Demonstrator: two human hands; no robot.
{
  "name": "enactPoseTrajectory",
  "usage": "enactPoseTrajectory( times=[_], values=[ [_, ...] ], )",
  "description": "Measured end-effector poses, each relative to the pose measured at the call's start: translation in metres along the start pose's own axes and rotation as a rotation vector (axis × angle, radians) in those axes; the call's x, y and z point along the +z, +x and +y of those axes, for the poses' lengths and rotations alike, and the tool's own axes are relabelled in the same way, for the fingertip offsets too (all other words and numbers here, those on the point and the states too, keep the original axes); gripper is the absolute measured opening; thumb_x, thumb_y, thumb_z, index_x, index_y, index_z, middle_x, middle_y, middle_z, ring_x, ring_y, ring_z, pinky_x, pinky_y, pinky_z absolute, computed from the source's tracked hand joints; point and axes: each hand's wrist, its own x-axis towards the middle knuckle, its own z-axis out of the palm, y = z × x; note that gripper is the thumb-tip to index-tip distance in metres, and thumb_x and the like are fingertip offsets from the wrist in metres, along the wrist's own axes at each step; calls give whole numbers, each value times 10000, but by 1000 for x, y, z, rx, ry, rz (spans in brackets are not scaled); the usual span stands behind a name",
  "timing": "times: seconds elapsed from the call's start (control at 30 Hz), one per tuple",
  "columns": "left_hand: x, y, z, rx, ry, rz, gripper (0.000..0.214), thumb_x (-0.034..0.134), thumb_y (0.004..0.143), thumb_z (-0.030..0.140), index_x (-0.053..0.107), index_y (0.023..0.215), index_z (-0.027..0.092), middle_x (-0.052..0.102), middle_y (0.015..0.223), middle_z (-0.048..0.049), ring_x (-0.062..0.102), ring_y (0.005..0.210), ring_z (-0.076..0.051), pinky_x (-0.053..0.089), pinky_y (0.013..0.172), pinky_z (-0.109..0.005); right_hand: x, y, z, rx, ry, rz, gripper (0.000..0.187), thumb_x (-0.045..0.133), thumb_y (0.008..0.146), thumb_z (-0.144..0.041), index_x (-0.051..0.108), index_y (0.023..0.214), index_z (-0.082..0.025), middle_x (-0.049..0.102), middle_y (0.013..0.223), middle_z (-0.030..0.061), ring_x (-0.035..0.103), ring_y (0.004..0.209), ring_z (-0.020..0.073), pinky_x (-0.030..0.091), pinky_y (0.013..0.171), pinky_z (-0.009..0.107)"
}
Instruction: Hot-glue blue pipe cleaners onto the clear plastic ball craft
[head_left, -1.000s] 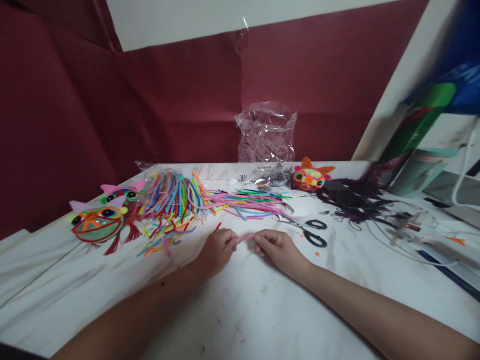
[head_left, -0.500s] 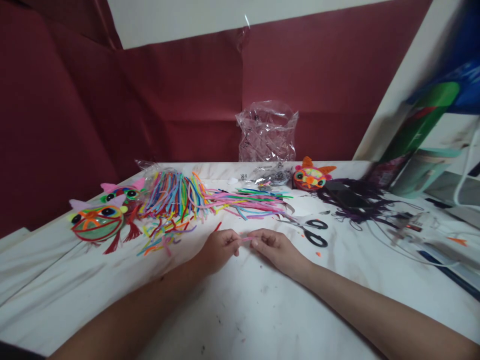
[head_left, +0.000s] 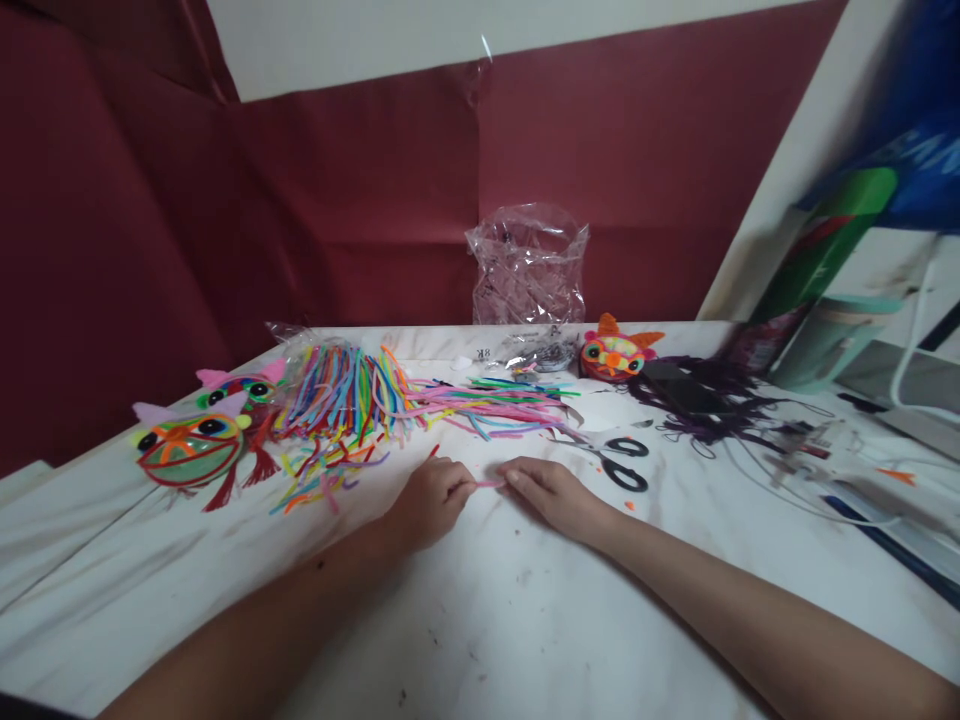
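Note:
A short pink pipe cleaner [head_left: 489, 484] spans the gap between my hands, low over the white marbled table. One end is pinched in my left hand [head_left: 437, 498], whose fingers are curled in. The other end sits between the thumb and fingers of my right hand [head_left: 546, 494]. A red pipe cleaner tip [head_left: 434, 452] shows just behind my left hand. Black-handled scissors [head_left: 624, 462] lie beyond my right hand. Long loose pipe cleaners [head_left: 502, 405] in pink, blue and green lie behind both hands.
Bagged pipe cleaners [head_left: 341, 390] and short cut pieces [head_left: 322, 475] lie left. Two decorated animal heads [head_left: 191, 450] stand at far left, another orange-horned head [head_left: 616, 352] at the back. Dark purple yarn [head_left: 701, 405], a cable and a green cup [head_left: 829, 345] are right.
My hands have drawn slightly apart, leaving more of the pink pipe cleaner exposed. My left fingers have curled more tightly. The whole view has shifted a little.

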Motion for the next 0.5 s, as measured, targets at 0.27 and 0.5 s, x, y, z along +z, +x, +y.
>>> enactPoseTrajectory(
  times=[0.27,0.5],
  values=[
    [-2,2,7,-320,-326,-75,240,503,811,277,592,613,173,581,542,26,495,527,-110,357,541,-219,3,-3,-6,55,22,-15,425,469,868,-530,561,622,-195,405,486,-47,340,454,107,277,452,242],
    [3,3,8,-419,-395,-19,214,524,782,211,592,584,165,584,529,27,490,531,-104,365,548,-213,4,-4,-2,12,-74,56,478,377,894,-538,478,554,-219,467,508,-15,431,496,145,357,516,269]
  ],
)
